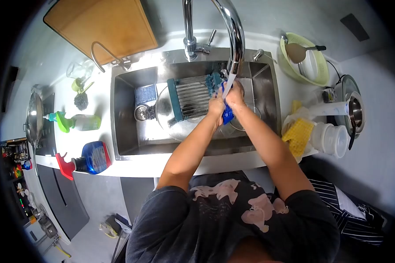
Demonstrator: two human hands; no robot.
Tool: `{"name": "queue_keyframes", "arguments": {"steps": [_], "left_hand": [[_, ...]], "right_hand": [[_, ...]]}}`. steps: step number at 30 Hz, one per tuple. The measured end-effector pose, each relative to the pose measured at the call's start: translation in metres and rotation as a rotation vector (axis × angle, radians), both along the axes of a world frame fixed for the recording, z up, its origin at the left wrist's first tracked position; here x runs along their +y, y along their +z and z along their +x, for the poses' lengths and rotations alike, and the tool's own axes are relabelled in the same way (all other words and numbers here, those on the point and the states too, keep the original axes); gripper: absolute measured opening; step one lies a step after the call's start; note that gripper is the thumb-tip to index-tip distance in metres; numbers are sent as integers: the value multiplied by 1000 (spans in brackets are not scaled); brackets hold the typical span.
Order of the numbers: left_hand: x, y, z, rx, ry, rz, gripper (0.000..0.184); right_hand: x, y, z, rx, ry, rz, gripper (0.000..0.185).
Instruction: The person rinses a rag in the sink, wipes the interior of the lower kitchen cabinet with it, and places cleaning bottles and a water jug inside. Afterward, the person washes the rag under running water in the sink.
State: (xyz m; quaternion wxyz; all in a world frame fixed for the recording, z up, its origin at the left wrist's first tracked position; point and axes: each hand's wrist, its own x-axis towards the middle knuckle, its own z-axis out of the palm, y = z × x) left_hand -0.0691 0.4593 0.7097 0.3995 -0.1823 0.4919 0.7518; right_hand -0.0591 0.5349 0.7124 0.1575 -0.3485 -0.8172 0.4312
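On the worktop [108, 139] left of the sink [119, 111], I log a green-tinted spray bottle [87, 122] and, by the front edge, a blue spray bottle [95, 158]. The sink contains, left to right, a blue textured pad [145, 94] near its left wall, a drain strainer [141, 113] and, centrally but nearer the rear edge, a teal-ended ribbed rack [193, 97]. At the worktop's rear right, a pale green basket [322, 73] contains a brown round-headed utensil [295, 52]; white tubs [336, 141] stand farther forward. The left hand [216, 106] and right hand [235, 94] are closed together around a blue cloth [228, 115], right of the rack, under running water. I cannot resolve individual fingertips; the rack partly hides a round metal piece [163, 115] beneath.
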Motion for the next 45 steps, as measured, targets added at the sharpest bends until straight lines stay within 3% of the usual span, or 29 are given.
{"name": "queue_keyframes", "arguments": {"steps": [1, 2, 3, 4, 7, 9, 10, 11, 13, 14, 16, 17, 19, 20, 21, 23, 24, 29, 30, 31, 33, 34, 35, 37, 39, 40, 42, 43, 45], "left_hand": [[-3, -4, 0, -3, -2, -4, 55], [-4, -13, -5, -25, -6, 79, 55], [-5, -25, -12, -47, -8, 163, 55], [-12, -43, -30, -67, -155, 7, 54], [-20, -52, -40, -211, -146, 89, 46], [-26, -18, -19, 46, -169, 230, 38], [-29, 7, -12, 53, -259, -20, 34], [-30, 6, -7, 87, -291, -73, 41], [-45, 11, -16, 268, -589, -195, 49], [-53, 15, -18, 271, -588, -197, 49], [-67, 23, -18, 1025, -918, -773, 66], [-73, 29, -20, 1022, -914, -778, 66], [-78, 42, -30, 1228, -650, -527, 75], [-77, 50, -32, 1373, -556, -407, 62], [-77, 62, -34, 1377, -551, -415, 62], [-79, 88, -38, 1317, -823, -416, 38], [-79, 102, -36, 1253, -771, -524, 20], [-72, 108, -37, 1180, -702, -388, 18], [-69, 112, -35, 1185, -683, -336, 19], [-66, 115, -35, 1190, -663, -284, 20], [-64, 118, -36, 1198, -678, -252, 23], [-63, 112, -40, 1111, -580, -109, 26], [-63, 103, -43, 1020, -480, 32, 28], [-65, 75, -40, 1011, -418, 84, 23], [-69, 49, -28, 557, -415, 43, 38], [-68, 23, -21, 538, -422, -48, 59], [-57, -4, -11, 296, -427, -19, 70], [-50, -12, -7, 207, -404, -12, 73], [-44, 8, -9, -288, -313, 308, 77]], "right_hand": [[4, 6, 1, -126, 11, -248, 39], [-4, 1, 5, -56, 61, -201, 38], [-21, 11, 14, -41, 121, -322, 40], [-42, 24, 25, -50, 120, -244, 41], [-75, 28, 40, 135, 148, -51, 44], [-53, 29, 27, 147, 120, -223, 39], [-34, 17, 21, 40, 154, -51, 36], [-16, 3, 18, -67, 188, 121, 33], [-3, 8, 22, -9, 184, -89, 34], [-4, 16, 29, 148, 276, 123, 32], [-2, 41, 41, 104, 390, -3, 28], [-2, 57, 46, 57, 500, -128, 24], [-2, 81, 49, -37, 508, -208, 22], [0, 87, 49, 27, 594, -64, 21], [3, 92, 48, 92, 678, 83, 20], [10, 101, 48, 184, 742, 125, 18], [11, 107, 49, 161, 689, 137, 19], [19, 111, 54, 103, 630, 245, 30], [18, 99, 50, 297, 710, 400, 30], [21, 90, 50, 300, 708, 402, 30], [16, 91, 47, 26, 650, -15, 28], [17, 92, 48, -70, 611, -210, 21], [14, 90, 47, -72, 611, -209, 21], [6, 85, 47, 316, 485, -570, 14], [-12, 111, 48, 362, 347, -676, 10], [-15, 116, 47, 409, 256, -820, 10], [-20, 120, 46, 510, 138, -1004, 7], [-23, 120, 48, 508, 132, -999, 7], [-27, 119, 54, 479, 196, -714, 9]]}}
